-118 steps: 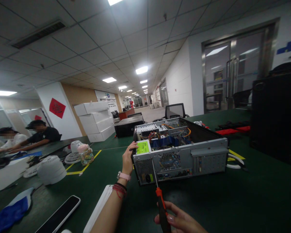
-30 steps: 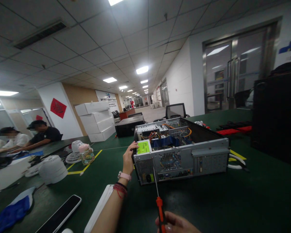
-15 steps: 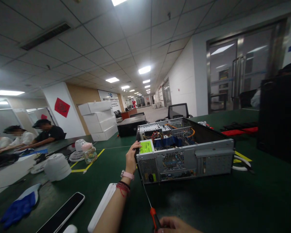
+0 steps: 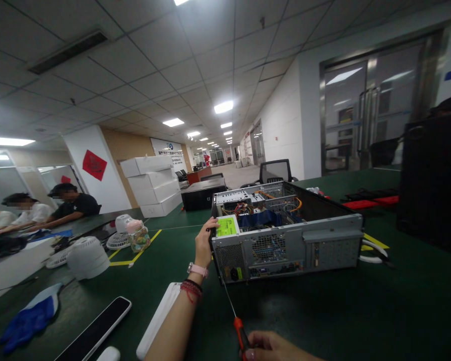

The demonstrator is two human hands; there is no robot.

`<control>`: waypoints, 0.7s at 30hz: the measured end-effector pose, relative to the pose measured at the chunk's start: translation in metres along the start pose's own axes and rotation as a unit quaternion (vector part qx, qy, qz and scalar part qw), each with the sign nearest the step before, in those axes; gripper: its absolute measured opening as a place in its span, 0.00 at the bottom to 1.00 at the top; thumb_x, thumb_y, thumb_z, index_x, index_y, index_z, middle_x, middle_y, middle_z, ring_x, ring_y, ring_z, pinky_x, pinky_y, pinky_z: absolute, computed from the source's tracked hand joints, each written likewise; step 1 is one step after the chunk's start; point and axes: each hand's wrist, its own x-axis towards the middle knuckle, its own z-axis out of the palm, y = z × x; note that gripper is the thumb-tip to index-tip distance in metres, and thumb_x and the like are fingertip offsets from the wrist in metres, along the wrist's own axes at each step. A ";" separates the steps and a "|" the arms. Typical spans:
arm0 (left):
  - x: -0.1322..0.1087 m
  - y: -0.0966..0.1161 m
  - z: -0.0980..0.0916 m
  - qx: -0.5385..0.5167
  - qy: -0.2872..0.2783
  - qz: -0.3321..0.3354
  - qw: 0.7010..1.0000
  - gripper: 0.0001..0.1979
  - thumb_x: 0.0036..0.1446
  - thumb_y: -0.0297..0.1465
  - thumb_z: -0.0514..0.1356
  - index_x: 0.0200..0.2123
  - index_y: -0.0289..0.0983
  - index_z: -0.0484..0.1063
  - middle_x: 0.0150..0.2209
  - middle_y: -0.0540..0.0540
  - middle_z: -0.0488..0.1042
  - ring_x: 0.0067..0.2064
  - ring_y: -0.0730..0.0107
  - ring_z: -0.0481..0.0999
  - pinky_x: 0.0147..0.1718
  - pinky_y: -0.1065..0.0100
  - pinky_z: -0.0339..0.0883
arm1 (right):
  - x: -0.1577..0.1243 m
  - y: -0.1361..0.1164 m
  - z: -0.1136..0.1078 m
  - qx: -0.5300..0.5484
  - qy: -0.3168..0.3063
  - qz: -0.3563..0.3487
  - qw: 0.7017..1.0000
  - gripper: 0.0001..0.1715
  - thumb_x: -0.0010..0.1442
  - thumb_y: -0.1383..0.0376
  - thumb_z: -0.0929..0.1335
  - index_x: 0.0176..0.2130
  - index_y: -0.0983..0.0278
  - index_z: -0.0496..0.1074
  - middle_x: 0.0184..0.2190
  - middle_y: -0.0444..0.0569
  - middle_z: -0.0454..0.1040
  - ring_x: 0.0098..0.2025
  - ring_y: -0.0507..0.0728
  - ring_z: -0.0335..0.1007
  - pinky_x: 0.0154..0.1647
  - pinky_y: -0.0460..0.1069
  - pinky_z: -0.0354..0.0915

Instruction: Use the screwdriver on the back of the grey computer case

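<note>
While left fingers clasp case corner, right fingers seemingly pinch screwdriver handle.

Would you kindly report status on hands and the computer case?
Left hand holds computer case corner. Right hand holds screwdriver, tip near case's rear. Smartphone left of forearm.

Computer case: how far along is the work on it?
Done: the computer case lies open, side panel off, wiring exposed. In hand: left hand steadies its corner; right hand points a screwdriver at the rear panel. Left: power supply and cables sit inside.
</note>
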 end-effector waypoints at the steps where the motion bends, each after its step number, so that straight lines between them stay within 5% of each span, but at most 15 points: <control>1: 0.000 0.001 0.000 0.000 0.002 0.001 1.000 0.18 0.59 0.33 0.45 0.34 0.35 0.74 0.49 0.41 0.73 0.58 0.59 0.65 0.58 0.56 0.55 | 0.001 0.001 -0.001 0.002 0.000 -0.006 1.000 0.25 0.38 0.57 0.76 0.33 0.66 0.67 0.27 0.40 0.67 0.26 0.45 0.64 0.28 0.41 0.56; 12: -0.001 0.002 0.000 0.003 0.001 0.000 1.000 0.18 0.59 0.35 0.45 0.34 0.35 0.74 0.48 0.42 0.73 0.58 0.60 0.65 0.58 0.58 0.55 | 0.004 0.004 -0.003 0.023 0.000 -0.011 1.000 0.24 0.40 0.58 0.76 0.34 0.67 0.68 0.28 0.42 0.69 0.28 0.47 0.67 0.29 0.41 0.58; 21: 0.000 0.002 0.001 0.006 0.005 -0.003 1.000 0.18 0.59 0.34 0.45 0.34 0.35 0.74 0.49 0.42 0.73 0.58 0.59 0.65 0.58 0.57 0.55 | 0.012 0.006 -0.007 0.007 0.016 0.027 0.999 0.30 0.32 0.56 0.78 0.32 0.66 0.67 0.30 0.43 0.71 0.27 0.46 0.67 0.26 0.41 0.57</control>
